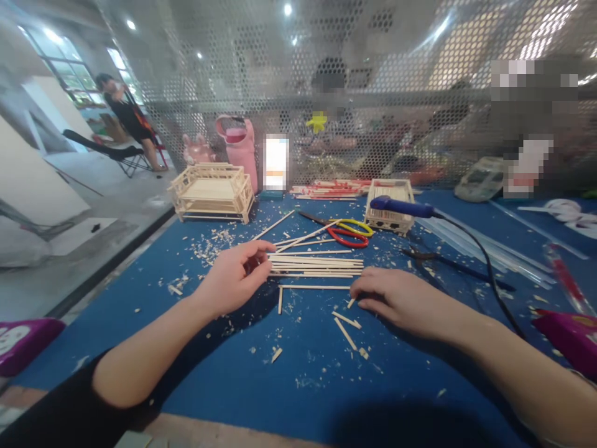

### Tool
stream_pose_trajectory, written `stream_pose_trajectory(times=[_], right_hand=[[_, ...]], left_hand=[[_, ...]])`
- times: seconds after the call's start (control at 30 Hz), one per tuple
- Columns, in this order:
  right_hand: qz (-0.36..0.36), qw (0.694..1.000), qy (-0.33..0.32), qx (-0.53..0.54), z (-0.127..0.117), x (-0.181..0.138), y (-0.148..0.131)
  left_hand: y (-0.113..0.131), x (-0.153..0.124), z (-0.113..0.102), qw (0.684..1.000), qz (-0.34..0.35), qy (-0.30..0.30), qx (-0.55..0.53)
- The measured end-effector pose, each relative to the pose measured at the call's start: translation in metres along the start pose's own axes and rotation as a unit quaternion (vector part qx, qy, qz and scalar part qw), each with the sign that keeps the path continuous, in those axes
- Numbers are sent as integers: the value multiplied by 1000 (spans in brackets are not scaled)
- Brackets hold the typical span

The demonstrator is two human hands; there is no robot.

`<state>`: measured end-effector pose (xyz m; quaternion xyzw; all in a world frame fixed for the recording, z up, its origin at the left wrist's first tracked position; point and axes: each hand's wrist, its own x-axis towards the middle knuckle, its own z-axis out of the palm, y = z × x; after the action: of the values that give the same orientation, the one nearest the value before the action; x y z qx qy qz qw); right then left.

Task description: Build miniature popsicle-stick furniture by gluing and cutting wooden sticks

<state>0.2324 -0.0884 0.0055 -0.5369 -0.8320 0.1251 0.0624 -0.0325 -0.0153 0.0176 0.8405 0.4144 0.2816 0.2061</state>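
Observation:
My left hand (237, 274) is at the left ends of a row of thin wooden sticks (321, 264), its thumb and forefinger apart. My right hand (392, 295) has its fingertips closed on a short stick piece (351, 303), at the right end of a single long stick (317, 287). A short stick (280, 300) stands at an angle to that long stick's left end. Loose short pieces (345, 333) lie below my right hand. Behind the row are scissors (349, 233) with red and yellow handles.
A wooden stick model (212, 190) stands back left; a smaller one (389, 218) back right bears a blue glue gun or hot tool (405, 207) with a cord. Pliers (459, 264) lie right. A pink bottle (242, 155) and perforated metal screen (186, 81) are behind.

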Motion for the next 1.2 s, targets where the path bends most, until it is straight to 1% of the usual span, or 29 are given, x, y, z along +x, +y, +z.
stream_pose_trajectory(times=[0.03, 0.1, 0.17, 0.23, 0.3, 0.37, 0.43, 0.57, 0.7, 0.8, 0.87, 0.93, 1.0, 1.03, 1.07, 1.1, 1.13, 1.17, 1.2], right_hand=[[0, 1000, -3, -4, 0, 1, -1], [2, 1000, -12, -19, 0, 3, -3], [0, 999, -22, -39, 0, 4, -6], [-6, 998, -24, -62, 2, 5, -8], [-16, 996, -14, -82, 6, 5, -7], [-22, 995, 7, -92, 8, 4, -6], [-25, 995, 33, -87, 6, 3, -5], [-44, 996, 60, -45, -7, 8, -17], [-59, 996, 70, 23, -13, 27, -36], [-72, 992, 70, 75, -13, 40, -45], [-76, 990, 66, 97, -15, 46, -48], [-73, 989, 50, 119, -19, 51, -47], [-52, 986, 32, 158, -25, 57, -40], [-28, 984, 35, 171, -28, 61, -34], [10, 984, 49, 173, -31, 66, -25], [59, 984, 78, 149, -34, 70, -14], [115, 984, 107, 80, -35, 74, -2], [167, 981, 97, -9, -34, 77, 9], [205, 973, 71, -80, -33, 80, 20]], left_hand=[[3, -1, 1, 999, 5, 26, -18], [12, -3, 6, 997, 26, 57, -53], [26, -2, 12, 994, 52, 58, -79], [41, 1, 20, 992, 84, 26, -86], [54, 4, 28, 991, 114, -20, -74], [64, 6, 35, 989, 126, -50, -62], [67, 5, 40, 988, 128, -69, -48], [62, -1, 45, 986, 131, -90, -44], [47, -2, 41, 993, 86, -80, -15], [37, 1, 36, 994, 75, -85, -1], [32, 2, 33, 992, 81, -100, -14], [30, 3, 31, 989, 84, -112, -37], [30, 3, 30, 991, 61, -103, -54], [30, 4, 30, 993, 35, -90, -62], [31, 5, 31, 994, 1, -78, -83], [31, 6, 32, 990, -39, -68, -119], [31, 8, 33, 980, -81, -64, -170], [31, 10, 35, 964, -117, -66, -231], [30, 11, 37, 943, -144, -71, -292]])
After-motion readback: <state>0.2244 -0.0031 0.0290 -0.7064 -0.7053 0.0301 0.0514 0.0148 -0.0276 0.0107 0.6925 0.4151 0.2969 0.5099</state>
